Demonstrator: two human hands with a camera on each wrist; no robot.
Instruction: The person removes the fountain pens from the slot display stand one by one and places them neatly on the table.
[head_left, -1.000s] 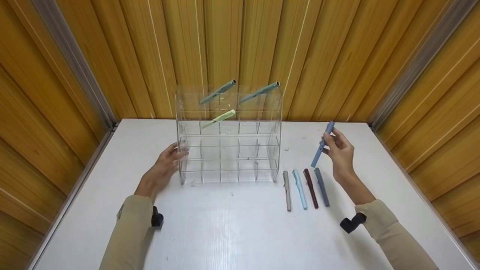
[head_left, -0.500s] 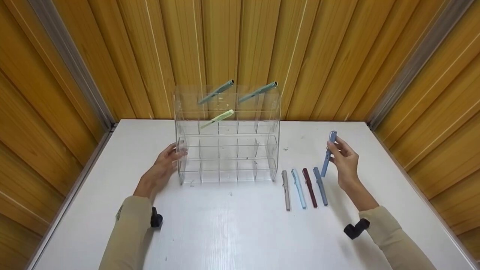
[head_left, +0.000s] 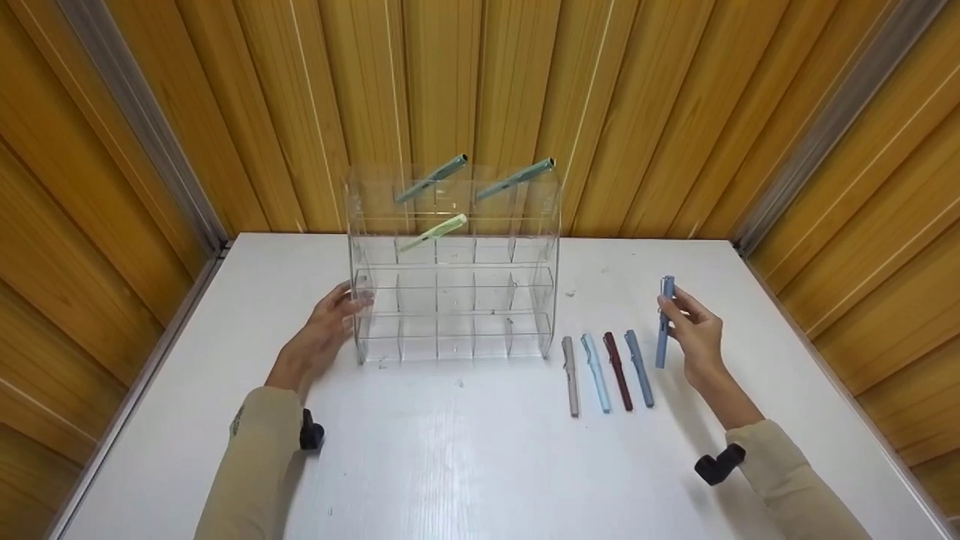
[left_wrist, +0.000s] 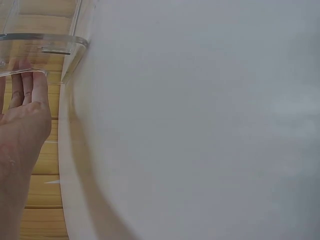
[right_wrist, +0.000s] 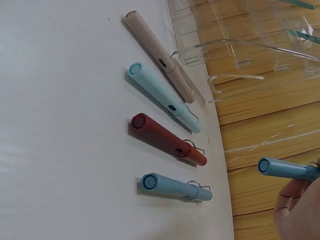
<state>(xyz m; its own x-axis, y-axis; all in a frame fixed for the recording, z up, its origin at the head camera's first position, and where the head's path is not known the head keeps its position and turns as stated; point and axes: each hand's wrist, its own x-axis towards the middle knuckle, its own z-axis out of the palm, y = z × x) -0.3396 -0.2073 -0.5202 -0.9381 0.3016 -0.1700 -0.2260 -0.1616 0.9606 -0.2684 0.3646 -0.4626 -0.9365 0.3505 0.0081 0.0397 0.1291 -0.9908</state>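
Note:
My right hand (head_left: 697, 330) holds a blue capped pen (head_left: 662, 346) nearly upright, pinched between thumb and fingers. In the right wrist view that blue pen's round end (right_wrist: 265, 165) points away from the hand. Several fingers are hidden behind the palm. At the left side of a clear acrylic pen rack (head_left: 454, 335), my left hand (head_left: 322, 326) rests with fairly straight fingers (left_wrist: 40, 90) against the side panel. Two teal pens (head_left: 433, 178) lean in the rack's top tier, and a light green pen (head_left: 436, 232) leans one tier lower.
Right of the rack lie a grey pen (head_left: 571, 379), a light blue pen (head_left: 598, 376), a dark red pen (head_left: 619, 375) and a slate-blue pen (head_left: 641, 371), side by side on the white table (head_left: 450, 465). Wood-patterned walls (head_left: 637, 112) enclose the table.
My right hand has moved right and toward me with the blue pen, which has turned from slanted to nearly upright. My left hand stays at the rack.

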